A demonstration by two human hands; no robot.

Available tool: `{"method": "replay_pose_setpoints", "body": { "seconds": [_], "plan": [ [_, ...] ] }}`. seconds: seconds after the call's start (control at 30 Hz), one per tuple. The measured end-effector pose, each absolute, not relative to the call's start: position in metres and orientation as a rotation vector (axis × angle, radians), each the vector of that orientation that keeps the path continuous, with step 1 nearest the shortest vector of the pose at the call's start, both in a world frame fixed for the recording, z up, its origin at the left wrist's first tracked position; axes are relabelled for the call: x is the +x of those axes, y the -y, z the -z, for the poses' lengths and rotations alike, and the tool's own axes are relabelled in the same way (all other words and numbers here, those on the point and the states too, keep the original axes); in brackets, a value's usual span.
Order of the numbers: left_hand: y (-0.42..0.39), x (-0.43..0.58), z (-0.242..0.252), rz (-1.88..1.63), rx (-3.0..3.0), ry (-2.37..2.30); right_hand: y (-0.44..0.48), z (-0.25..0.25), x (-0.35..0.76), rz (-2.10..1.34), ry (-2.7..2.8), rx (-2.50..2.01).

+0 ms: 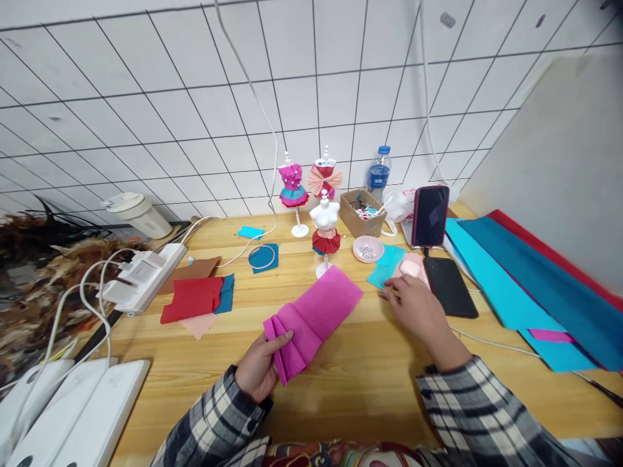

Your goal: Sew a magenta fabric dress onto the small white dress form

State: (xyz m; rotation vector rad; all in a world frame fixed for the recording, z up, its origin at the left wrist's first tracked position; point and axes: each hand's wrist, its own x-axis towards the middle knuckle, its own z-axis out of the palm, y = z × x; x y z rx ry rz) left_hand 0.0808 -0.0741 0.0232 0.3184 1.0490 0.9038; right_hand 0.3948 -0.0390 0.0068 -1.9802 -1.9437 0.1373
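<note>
In front of the mannequin (325,237), the magenta paper (316,318) is pinched at its pleated end by the left hand (260,370); the rest is left flat; the grip of the right hand (416,305) cannot be told.

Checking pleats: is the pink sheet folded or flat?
Partly folded: the pink sheet has pleats where the left hand pinches it; the rest lies flat.

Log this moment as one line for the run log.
left hand: grips pleated end of magenta paper | right hand: at teal scrap, grip unclear | nearby: mannequin in red skirt, black phone
</note>
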Motion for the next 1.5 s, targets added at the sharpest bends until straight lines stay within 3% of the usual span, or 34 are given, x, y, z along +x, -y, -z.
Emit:
{"method": "replay_pose_setpoints", "body": {
  "seconds": [0.17, 0.37, 0.47, 0.6, 0.67, 0.97, 1.5],
  "plan": [
    [0.075, 0.081, -0.021, -0.77, 0.063, -0.902, 0.061, -0.003, 0.397, -0.04, 2.081, -2.145],
    [0.072, 0.075, -0.016, -0.725, 0.122, -0.683, 0.061, -0.011, 0.386, -0.309, 1.859, -1.972],
    [0.072, 0.077, -0.012, -0.734, 0.146, -0.699, 0.074, -0.019, 0.362, -0.751, 1.547, -1.851],
    [0.075, 0.084, -0.01, -0.786, 0.111, -0.717, 0.1, -0.027, 0.323, -1.719, 1.103, -1.381],
    [0.075, 0.087, -0.011, -0.794, 0.106, -0.722, 0.113, -0.028, 0.311, -1.902, 0.94, -1.27],
    [0.049, 0.1, -0.018, -0.829, 0.158, -0.842, 0.13, -0.012, 0.299, -1.855, 1.0, -1.425],
    [0.054, 0.096, -0.014, -0.874, 0.227, -0.836, 0.13, -0.019, 0.283, -2.106, 1.072, -1.133]
  ]
}}
